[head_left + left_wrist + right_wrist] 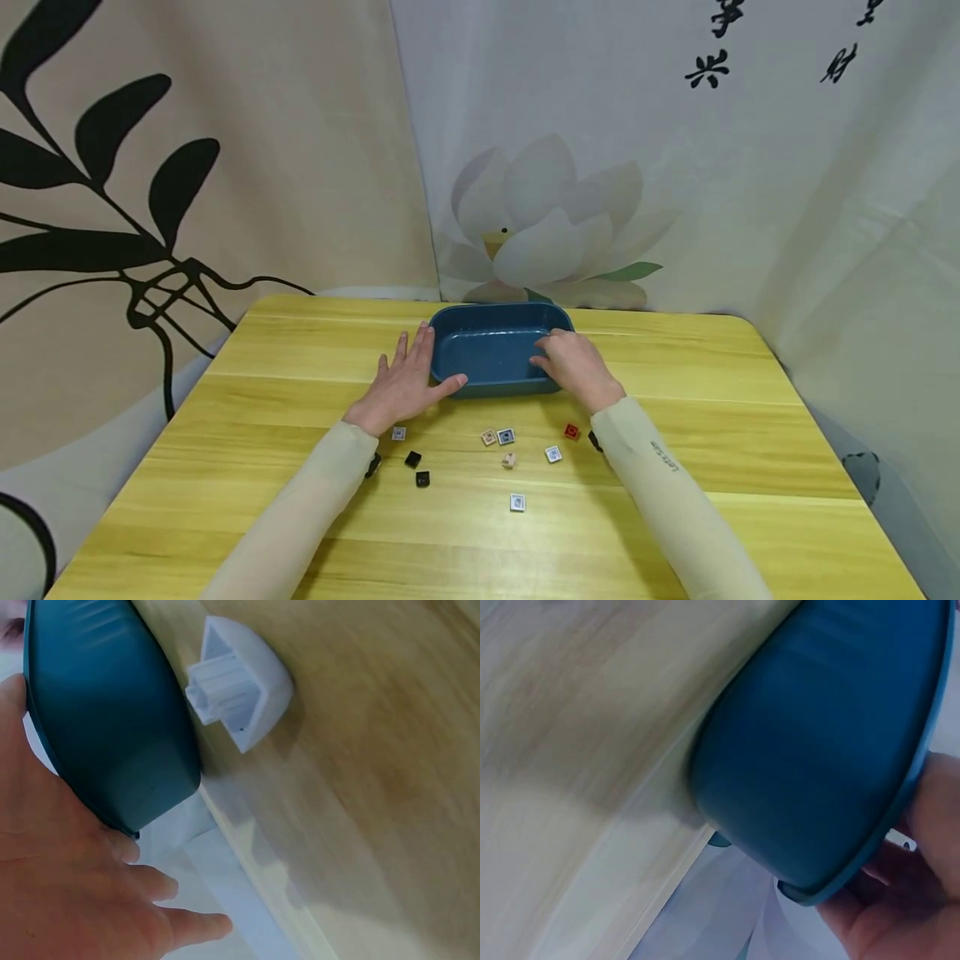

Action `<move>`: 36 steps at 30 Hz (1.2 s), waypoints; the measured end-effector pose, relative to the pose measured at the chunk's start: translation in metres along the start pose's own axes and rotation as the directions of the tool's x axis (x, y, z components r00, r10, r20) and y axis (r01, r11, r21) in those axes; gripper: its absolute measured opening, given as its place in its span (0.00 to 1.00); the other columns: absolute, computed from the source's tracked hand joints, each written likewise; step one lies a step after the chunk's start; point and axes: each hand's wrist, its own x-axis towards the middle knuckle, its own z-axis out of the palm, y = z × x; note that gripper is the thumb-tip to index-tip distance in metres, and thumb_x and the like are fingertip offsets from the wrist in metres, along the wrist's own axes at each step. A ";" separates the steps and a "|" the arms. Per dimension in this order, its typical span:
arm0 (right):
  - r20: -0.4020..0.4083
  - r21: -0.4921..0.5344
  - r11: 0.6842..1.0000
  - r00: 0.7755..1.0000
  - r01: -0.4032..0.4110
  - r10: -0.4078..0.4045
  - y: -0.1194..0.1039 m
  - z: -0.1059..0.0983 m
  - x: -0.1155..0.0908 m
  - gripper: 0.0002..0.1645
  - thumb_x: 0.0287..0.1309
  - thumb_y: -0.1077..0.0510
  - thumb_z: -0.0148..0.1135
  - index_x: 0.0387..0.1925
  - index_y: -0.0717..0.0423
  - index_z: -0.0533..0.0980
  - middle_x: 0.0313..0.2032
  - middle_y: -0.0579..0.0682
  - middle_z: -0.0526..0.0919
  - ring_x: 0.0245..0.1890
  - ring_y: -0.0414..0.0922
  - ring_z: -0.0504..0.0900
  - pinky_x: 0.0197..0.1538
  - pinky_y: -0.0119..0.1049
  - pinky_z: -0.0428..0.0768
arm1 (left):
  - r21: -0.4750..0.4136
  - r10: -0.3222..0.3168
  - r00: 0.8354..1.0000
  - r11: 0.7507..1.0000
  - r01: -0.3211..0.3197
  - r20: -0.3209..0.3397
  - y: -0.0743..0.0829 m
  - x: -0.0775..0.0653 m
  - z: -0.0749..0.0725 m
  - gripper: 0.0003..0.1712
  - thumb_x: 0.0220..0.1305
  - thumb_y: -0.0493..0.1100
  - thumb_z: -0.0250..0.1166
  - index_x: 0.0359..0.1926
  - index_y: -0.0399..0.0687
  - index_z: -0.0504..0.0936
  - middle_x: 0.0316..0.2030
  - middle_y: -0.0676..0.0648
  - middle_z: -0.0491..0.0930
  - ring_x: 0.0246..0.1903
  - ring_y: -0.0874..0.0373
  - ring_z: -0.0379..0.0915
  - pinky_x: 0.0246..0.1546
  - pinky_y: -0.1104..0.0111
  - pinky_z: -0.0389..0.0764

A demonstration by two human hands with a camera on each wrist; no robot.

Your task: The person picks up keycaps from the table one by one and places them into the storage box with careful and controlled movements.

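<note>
One worktop (pixel 697 500) carries one blue rectangular basin (pixel 495 389) and nine visible keycaps (pixel 553 454): four white keycaps (pixel 517 502), two pale beige keycaps (pixel 489 437), two black keycaps (pixel 423 479) and one red keycap (pixel 572 432). There are two hands, one left hand (pixel 401 385) and one right hand (pixel 577 368). Behind, one printed lotus flower (pixel 543 217) and four written characters (pixel 707 69) show.

wood-grain table (pixel 690 375) | pale curtain (pixel 810 208) | lotus print (pixel 547 221) | black leaves (pixel 116 123) | characters (pixel 707 69)

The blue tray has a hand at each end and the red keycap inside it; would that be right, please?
Not quite: the head view shows the red keycap on the table, outside the blue tray, which has the left hand and right hand at its ends.
</note>
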 end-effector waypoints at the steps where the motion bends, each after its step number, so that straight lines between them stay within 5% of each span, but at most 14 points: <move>1: -0.003 -0.002 1.000 1.000 -0.005 0.005 0.000 0.000 -0.001 0.19 0.68 0.51 0.69 0.52 0.61 0.86 0.41 0.55 0.86 0.38 0.50 0.84 0.47 0.45 0.84 | -0.001 -0.001 1.000 1.000 0.001 0.002 0.000 0.000 0.000 0.67 0.65 0.83 0.46 0.83 0.43 0.32 0.83 0.43 0.29 0.80 0.36 0.28 0.71 0.30 0.40; 13: -0.195 0.166 0.986 0.979 -0.024 0.057 0.008 -0.009 -0.034 0.21 0.72 0.51 0.65 0.56 0.63 0.83 0.54 0.60 0.84 0.56 0.58 0.81 0.62 0.54 0.77 | -0.019 0.017 1.000 1.000 -0.018 -0.024 -0.005 -0.001 0.003 0.64 0.68 0.82 0.43 0.83 0.42 0.33 0.83 0.43 0.29 0.80 0.36 0.30 0.70 0.28 0.41; 20: -0.246 0.170 0.985 0.967 -0.022 0.064 0.015 -0.013 -0.063 0.23 0.72 0.49 0.64 0.57 0.63 0.83 0.56 0.61 0.84 0.59 0.60 0.79 0.64 0.56 0.76 | -0.028 0.025 0.999 0.999 -0.026 -0.047 -0.003 0.000 0.005 0.60 0.72 0.79 0.38 0.83 0.40 0.37 0.83 0.41 0.32 0.80 0.35 0.33 0.69 0.27 0.42; 31: -0.136 0.078 0.994 0.989 0.076 -0.065 0.020 -0.009 -0.106 0.26 0.71 0.47 0.65 0.61 0.60 0.80 0.60 0.58 0.82 0.59 0.59 0.81 0.61 0.58 0.78 | 0.004 0.021 0.998 1.000 -0.021 -0.062 0.000 0.002 0.007 0.56 0.76 0.73 0.44 0.83 0.39 0.37 0.83 0.42 0.32 0.79 0.34 0.37 0.68 0.27 0.47; 36: -0.137 0.024 0.986 0.977 0.165 -0.160 0.020 -0.005 -0.120 0.27 0.68 0.48 0.68 0.61 0.59 0.81 0.60 0.58 0.82 0.58 0.57 0.82 0.59 0.56 0.80 | 0.010 0.018 0.998 1.000 -0.017 -0.052 0.000 0.002 0.007 0.56 0.76 0.74 0.43 0.83 0.39 0.36 0.83 0.41 0.32 0.79 0.33 0.36 0.69 0.27 0.45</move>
